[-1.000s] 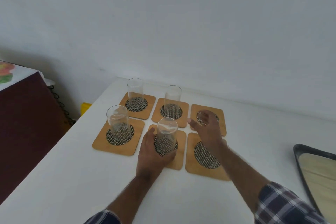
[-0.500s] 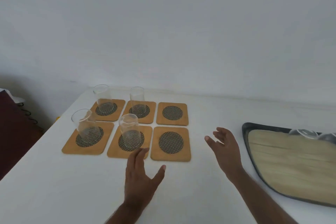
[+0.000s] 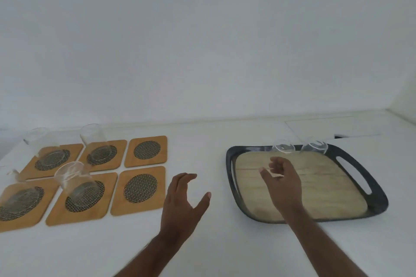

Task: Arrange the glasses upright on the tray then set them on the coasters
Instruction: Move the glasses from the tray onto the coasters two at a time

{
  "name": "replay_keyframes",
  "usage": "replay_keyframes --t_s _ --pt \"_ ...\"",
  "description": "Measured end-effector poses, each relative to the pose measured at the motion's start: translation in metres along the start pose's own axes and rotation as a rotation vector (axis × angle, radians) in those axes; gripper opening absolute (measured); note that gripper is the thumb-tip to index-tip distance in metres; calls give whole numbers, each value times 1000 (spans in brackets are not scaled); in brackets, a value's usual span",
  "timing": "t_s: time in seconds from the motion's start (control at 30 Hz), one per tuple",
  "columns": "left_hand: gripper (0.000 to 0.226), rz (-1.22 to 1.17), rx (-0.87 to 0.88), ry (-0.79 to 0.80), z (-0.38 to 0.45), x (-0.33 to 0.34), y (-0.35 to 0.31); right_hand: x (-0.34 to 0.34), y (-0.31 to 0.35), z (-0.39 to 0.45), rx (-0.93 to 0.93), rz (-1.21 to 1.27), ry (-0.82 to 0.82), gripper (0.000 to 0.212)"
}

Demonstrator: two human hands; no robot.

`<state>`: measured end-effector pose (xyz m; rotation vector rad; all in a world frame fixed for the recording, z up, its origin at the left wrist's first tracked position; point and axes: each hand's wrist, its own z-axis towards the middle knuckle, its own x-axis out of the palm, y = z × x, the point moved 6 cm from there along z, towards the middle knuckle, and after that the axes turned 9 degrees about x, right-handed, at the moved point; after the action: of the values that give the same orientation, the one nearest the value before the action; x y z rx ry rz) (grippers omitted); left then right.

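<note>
Six wooden coasters with dark mesh centres lie in two rows at the left. Several clear glasses stand upright on them, one being the front middle glass (image 3: 75, 183). The two right coasters, back (image 3: 146, 150) and front (image 3: 140, 189), are bare. A dark tray (image 3: 373, 189) with a wood-look floor sits at the right. Two glasses (image 3: 283, 146) (image 3: 314, 146) stand at its far edge. My left hand (image 3: 183, 204) hovers open over the table between coasters and tray. My right hand (image 3: 282, 183) is open above the tray, a little short of the two glasses.
The white table (image 3: 202, 243) meets a white wall behind. A flat white panel (image 3: 326, 127) lies at the back right, with a dark gap beside it.
My left hand let go of the front middle glass and drew back right. My right hand swung from the coasters over to the tray. The view turned right.
</note>
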<state>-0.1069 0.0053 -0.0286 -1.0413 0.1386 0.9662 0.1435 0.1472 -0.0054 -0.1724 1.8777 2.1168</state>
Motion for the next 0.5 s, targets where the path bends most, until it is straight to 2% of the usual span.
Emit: replay_keyframes --t_s 0.17,0.3,0.4,0.5 --pt "54 -17 -14 45 4 37 -21 -38 -2 46 -72 -260 -49 45" --pt "55 -16 -32 61 5 54 -31 -37 -7 88 -9 -500 54 67" --pt "56 -8 -42 61 6 59 -36 -26 -11 110 53 -575 140 81" --pt "57 -5 -52 48 7 59 -37 -16 -21 121 109 -593 202 84"
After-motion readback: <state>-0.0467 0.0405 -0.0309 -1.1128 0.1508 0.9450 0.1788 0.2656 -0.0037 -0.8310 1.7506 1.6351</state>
